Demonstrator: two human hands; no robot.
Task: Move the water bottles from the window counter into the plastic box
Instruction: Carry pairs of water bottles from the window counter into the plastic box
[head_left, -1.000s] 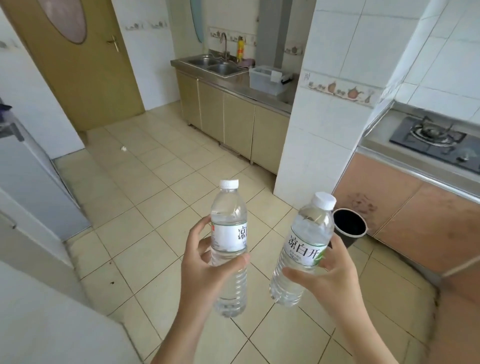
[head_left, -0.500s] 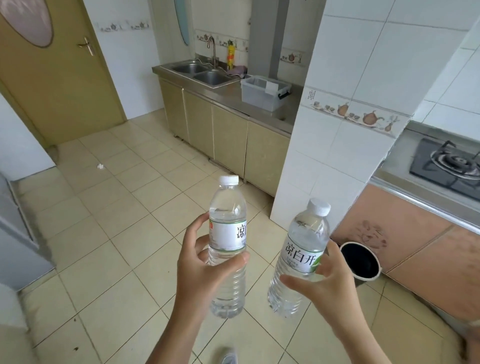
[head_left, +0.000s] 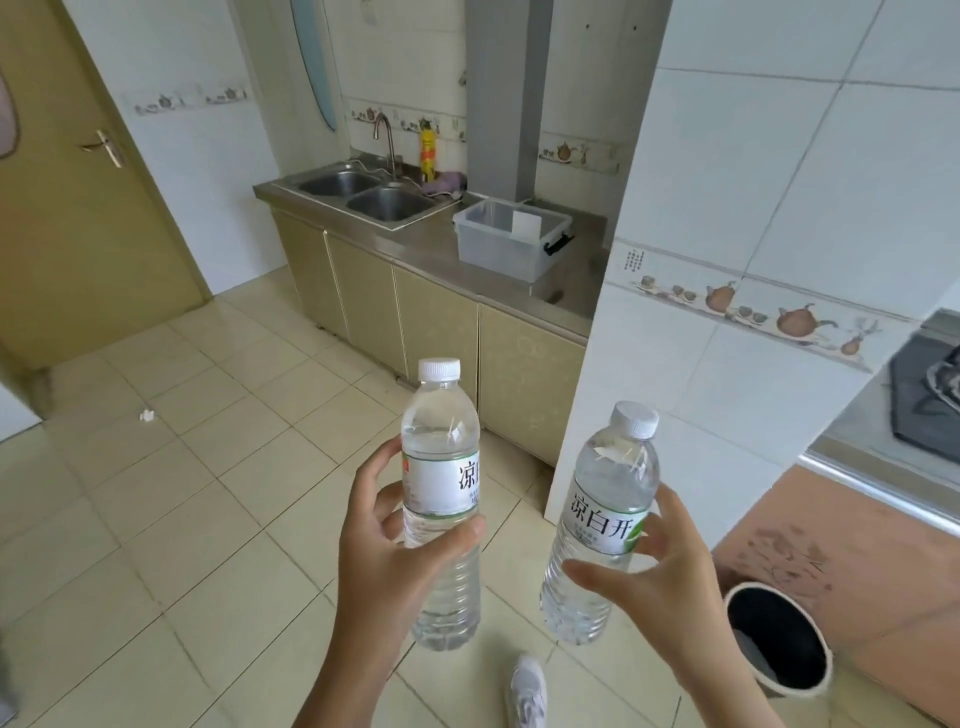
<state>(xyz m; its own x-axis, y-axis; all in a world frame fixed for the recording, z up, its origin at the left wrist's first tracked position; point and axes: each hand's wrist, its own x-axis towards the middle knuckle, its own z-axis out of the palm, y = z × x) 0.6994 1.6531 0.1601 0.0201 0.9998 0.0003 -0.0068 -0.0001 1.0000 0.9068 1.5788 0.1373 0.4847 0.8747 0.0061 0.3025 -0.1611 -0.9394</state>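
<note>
My left hand grips a clear water bottle with a white cap and white label, held upright over the floor. My right hand holds a second water bottle, tilted slightly right. The clear plastic box with a black latch stands on the steel counter ahead, right of the double sink. It looks empty apart from a white card inside. The window counter is out of view.
A tiled wall column juts out at the right between me and the box. A black bin sits on the floor at lower right, under the stove counter. A yellow door is at left. My shoe shows below.
The view has advanced toward the sink counter and turned left; the plastic box appears larger and closer. Both hands keep the same hold on their bottles.
</note>
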